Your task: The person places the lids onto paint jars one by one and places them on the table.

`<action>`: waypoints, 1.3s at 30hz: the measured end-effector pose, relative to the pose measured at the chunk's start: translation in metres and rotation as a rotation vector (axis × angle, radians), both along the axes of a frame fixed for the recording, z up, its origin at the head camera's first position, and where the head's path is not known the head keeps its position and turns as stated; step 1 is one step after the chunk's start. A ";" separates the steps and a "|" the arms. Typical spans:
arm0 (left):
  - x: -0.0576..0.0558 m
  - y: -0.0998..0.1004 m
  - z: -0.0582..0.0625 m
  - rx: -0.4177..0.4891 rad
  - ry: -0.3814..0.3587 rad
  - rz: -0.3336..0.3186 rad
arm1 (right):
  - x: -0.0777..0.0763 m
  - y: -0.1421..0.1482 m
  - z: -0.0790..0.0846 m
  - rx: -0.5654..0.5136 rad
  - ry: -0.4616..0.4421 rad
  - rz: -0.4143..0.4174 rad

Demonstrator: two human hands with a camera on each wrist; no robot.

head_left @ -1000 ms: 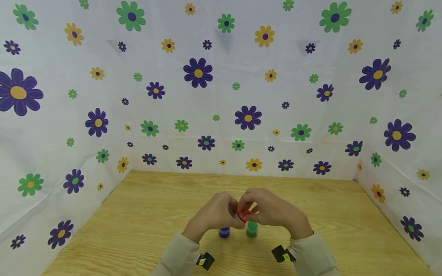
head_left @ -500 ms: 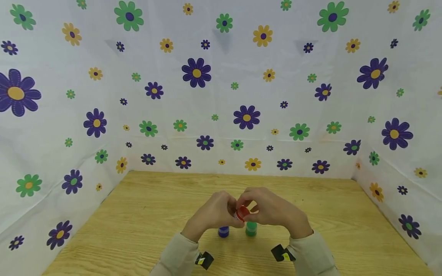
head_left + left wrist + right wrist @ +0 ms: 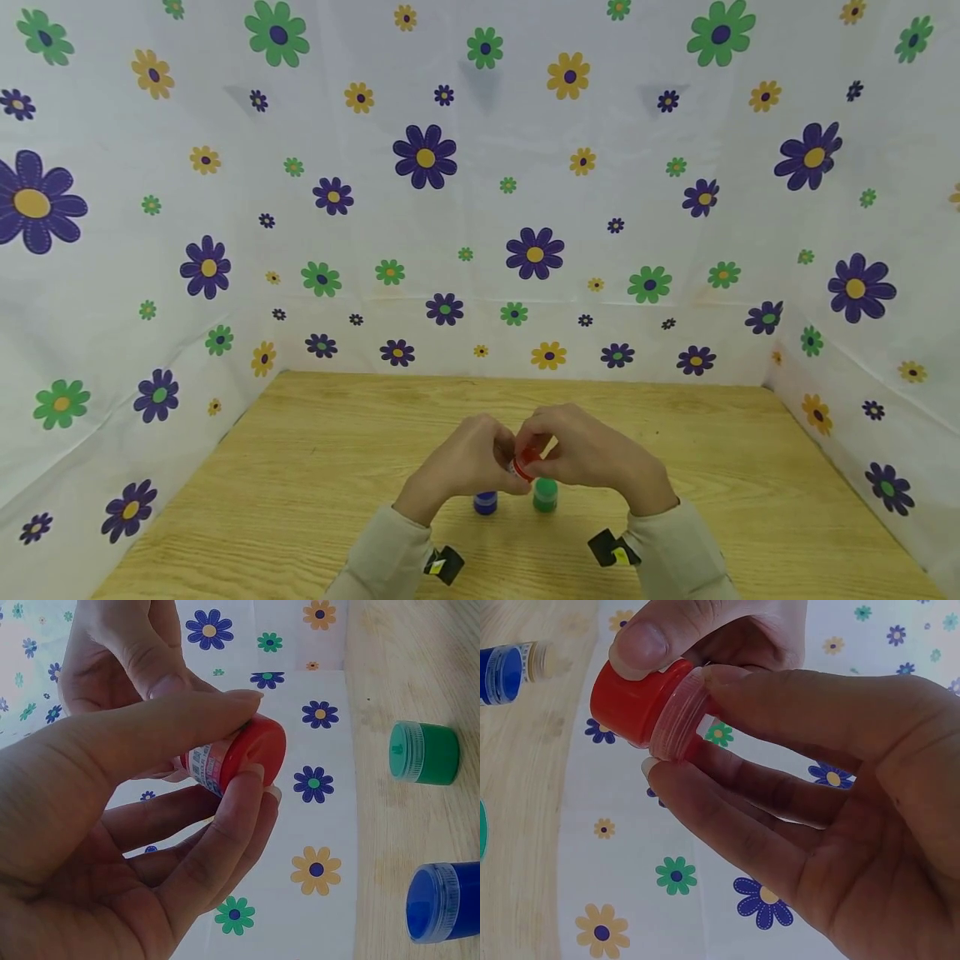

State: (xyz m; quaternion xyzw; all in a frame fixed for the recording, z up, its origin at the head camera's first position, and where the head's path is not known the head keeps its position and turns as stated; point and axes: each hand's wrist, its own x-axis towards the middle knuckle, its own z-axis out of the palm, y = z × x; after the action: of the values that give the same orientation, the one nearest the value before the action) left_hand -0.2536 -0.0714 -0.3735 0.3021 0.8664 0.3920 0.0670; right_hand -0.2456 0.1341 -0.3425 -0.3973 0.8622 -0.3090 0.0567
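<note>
Both hands meet above the table around a small red paint jar [image 3: 522,468]. My left hand [image 3: 461,458] grips the jar's red body [image 3: 262,754], thumb on one side and fingers on the other. A printed label shows partly between the hands. My right hand [image 3: 596,450] pinches the clear ribbed lid [image 3: 676,712] between thumb and fingers. The lid sits against the jar, which is tilted on its side. Below the hands, a blue paint jar [image 3: 485,503] and a green paint jar [image 3: 545,497] stand on the table.
The wooden table [image 3: 337,442] lies beneath. White cloth walls [image 3: 480,208] with printed flowers enclose the back and both sides. A small pale ribbed container [image 3: 536,661] shows beside the blue jar in the right wrist view; its kind is unclear.
The right fingers have shifted slightly at the lid. Both hands keep nearly the same place, and the blue and green jars have not moved on the table.
</note>
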 end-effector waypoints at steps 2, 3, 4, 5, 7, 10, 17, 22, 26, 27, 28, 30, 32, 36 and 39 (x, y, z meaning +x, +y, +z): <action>0.000 0.000 0.000 0.004 -0.001 -0.006 | 0.000 0.000 0.000 0.003 -0.001 -0.008; 0.000 0.000 0.000 0.006 -0.003 -0.009 | 0.000 0.000 0.000 0.005 0.000 -0.013; 0.001 0.000 0.000 0.008 -0.004 -0.010 | 0.000 0.000 0.000 0.007 0.002 -0.016; 0.001 0.000 0.000 0.008 -0.005 -0.011 | 0.000 0.000 0.000 0.008 0.001 -0.018; 0.001 0.000 0.000 0.007 -0.006 -0.009 | 0.000 0.000 0.000 0.009 0.001 -0.023; 0.001 0.000 0.001 0.008 -0.015 -0.001 | 0.000 0.001 0.000 -0.004 -0.009 -0.022; 0.002 0.000 0.001 0.011 -0.033 0.011 | 0.001 0.001 -0.001 -0.021 0.000 0.007; 0.002 -0.001 0.000 0.010 -0.040 0.014 | 0.001 0.000 -0.003 -0.028 0.008 0.029; 0.001 -0.001 -0.001 0.009 -0.038 0.013 | 0.001 0.000 -0.004 -0.026 0.009 0.028; 0.001 -0.001 -0.001 0.008 -0.036 0.011 | 0.000 0.000 -0.004 -0.024 0.008 0.027; 0.001 -0.001 -0.001 0.007 -0.034 0.010 | 0.000 0.000 -0.004 -0.022 0.007 0.026; 0.000 -0.001 -0.001 0.006 -0.029 0.008 | 0.000 0.000 -0.004 -0.017 0.007 0.024; 0.000 -0.001 -0.001 0.005 -0.027 0.007 | 0.000 0.000 -0.003 -0.015 0.006 0.022; -0.001 -0.001 0.000 0.003 -0.030 0.009 | 0.000 0.000 -0.001 -0.007 0.008 0.016; -0.001 -0.001 0.001 0.003 -0.033 0.009 | -0.001 0.000 0.000 -0.005 0.011 0.018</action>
State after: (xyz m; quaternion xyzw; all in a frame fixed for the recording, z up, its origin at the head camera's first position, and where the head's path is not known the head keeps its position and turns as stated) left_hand -0.2548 -0.0725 -0.3721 0.2918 0.8659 0.3984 0.0791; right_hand -0.2462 0.1343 -0.3421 -0.4068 0.8582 -0.3085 0.0538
